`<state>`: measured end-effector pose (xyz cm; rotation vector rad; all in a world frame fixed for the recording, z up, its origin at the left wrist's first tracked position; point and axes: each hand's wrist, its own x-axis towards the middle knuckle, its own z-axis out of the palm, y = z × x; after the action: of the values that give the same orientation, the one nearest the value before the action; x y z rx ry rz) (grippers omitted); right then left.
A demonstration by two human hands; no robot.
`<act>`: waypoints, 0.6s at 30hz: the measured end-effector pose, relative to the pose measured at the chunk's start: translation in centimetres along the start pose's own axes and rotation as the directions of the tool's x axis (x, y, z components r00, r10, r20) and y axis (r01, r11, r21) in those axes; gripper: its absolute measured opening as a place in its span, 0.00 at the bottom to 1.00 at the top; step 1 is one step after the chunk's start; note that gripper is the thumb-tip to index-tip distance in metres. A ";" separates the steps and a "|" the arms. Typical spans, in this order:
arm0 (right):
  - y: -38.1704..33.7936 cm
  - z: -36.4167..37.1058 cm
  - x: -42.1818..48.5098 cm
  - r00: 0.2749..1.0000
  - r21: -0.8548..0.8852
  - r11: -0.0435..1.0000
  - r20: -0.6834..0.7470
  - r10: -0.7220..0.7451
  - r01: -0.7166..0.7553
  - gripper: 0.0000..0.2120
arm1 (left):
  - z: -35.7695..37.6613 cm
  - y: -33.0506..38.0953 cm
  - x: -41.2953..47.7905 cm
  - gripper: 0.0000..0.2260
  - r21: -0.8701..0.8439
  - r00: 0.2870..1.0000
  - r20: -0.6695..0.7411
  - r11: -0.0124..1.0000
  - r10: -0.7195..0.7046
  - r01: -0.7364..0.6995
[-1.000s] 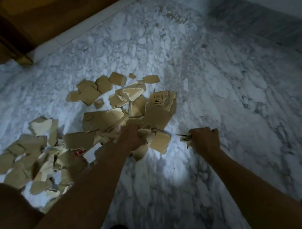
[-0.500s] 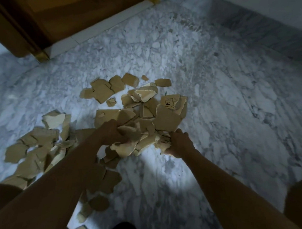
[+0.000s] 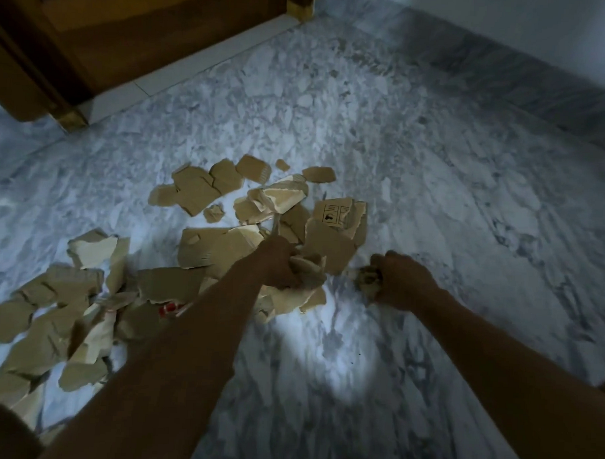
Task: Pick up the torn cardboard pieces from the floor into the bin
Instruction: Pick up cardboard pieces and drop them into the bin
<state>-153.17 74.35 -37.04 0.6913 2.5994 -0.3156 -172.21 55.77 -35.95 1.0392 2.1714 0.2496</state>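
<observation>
Your left hand [image 3: 281, 264] is clenched round a crumpled wad of torn brown cardboard [image 3: 308, 269] at the near edge of the middle heap of cardboard pieces [image 3: 218, 250]. Your right hand [image 3: 404, 281] is closed on a small crumpled cardboard scrap [image 3: 366, 279], just to the right of that wad, with a narrow strip of white-and-grey marble floor [image 3: 432, 199] showing between the two hands.

What matters for the next move is which side the rest lies on. From both hands, all the loose cardboard is ahead and to the left. The middle heap runs away from your left knuckles toward the dark wooden door [image 3: 129, 34], with a printed flat piece [image 3: 334, 213] at its right edge. A second spread of flat cardboard pieces [image 3: 51, 323] lies beside your left forearm. To the right of your right hand there is only marble.

So your left hand is the nearer one for any further gathering, and your right would have to cross over. The bin is not in view, so I cannot tell you which way to carry these handfuls.
</observation>
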 end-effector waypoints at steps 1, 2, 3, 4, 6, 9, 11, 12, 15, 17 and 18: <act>0.2 1.5 -0.3 1.000 -0.047 0.999 0.023 0.001 0.000 0.18 | 0.8 0.1 0.3 0.16 0.026 1.000 -0.025 1.000 0.005 -0.004; 0.4 2.9 -0.7 0.999 -0.054 0.999 0.041 0.012 -0.010 0.19 | 1.6 0.2 0.5 0.19 0.053 0.998 -0.056 0.999 0.016 -0.013; 0.7 4.0 -0.8 0.998 -0.035 0.999 0.051 0.031 -0.029 0.20 | 2.1 0.2 0.5 0.22 0.042 0.996 -0.087 0.999 0.018 -0.015; 0.9 4.4 -0.7 0.997 -0.022 0.999 0.058 0.051 -0.049 0.21 | 2.4 0.3 0.6 0.22 0.023 0.993 -0.114 1.000 0.017 -0.014; 1.3 3.6 0.0 0.988 -0.010 0.995 0.117 0.100 -0.100 0.22 | 2.7 0.3 0.5 0.22 -0.017 0.992 -0.123 1.000 0.001 -0.003; 1.2 0.8 1.9 0.983 0.151 0.979 0.146 0.116 -0.138 0.22 | 2.3 0.1 0.4 0.19 -0.059 0.997 -0.079 0.998 0.001 -0.006; -0.1 -1.7 3.5 0.996 0.210 0.976 0.075 0.048 -0.063 0.23 | 1.9 -0.5 0.2 0.20 -0.112 0.999 -0.039 0.994 0.006 -0.010; -1.0 -2.9 4.5 1.000 0.216 0.976 0.027 0.010 -0.015 0.22 | 1.4 -0.9 0.2 0.21 -0.108 0.999 -0.041 0.994 0.008 -0.012; -3.3 -4.2 7.6 0.997 0.210 0.975 -0.027 -0.066 0.070 0.23 | -0.2 -2.1 0.0 0.19 -0.094 1.000 -0.030 0.996 0.003 -0.006; -4.3 -3.3 9.1 0.998 0.203 0.978 0.022 -0.058 0.052 0.24 | -0.8 -3.1 -0.1 0.13 -0.101 0.999 -0.042 0.995 -0.022 0.017; -4.8 -2.5 9.3 0.997 0.199 0.979 0.053 -0.048 0.036 0.23 | -0.8 -3.5 -0.3 0.12 -0.083 0.998 -0.051 0.996 -0.024 0.020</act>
<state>-163.77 74.97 -38.62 0.6836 2.5528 -0.6057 -174.73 53.31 -36.76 0.9715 2.1981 0.3566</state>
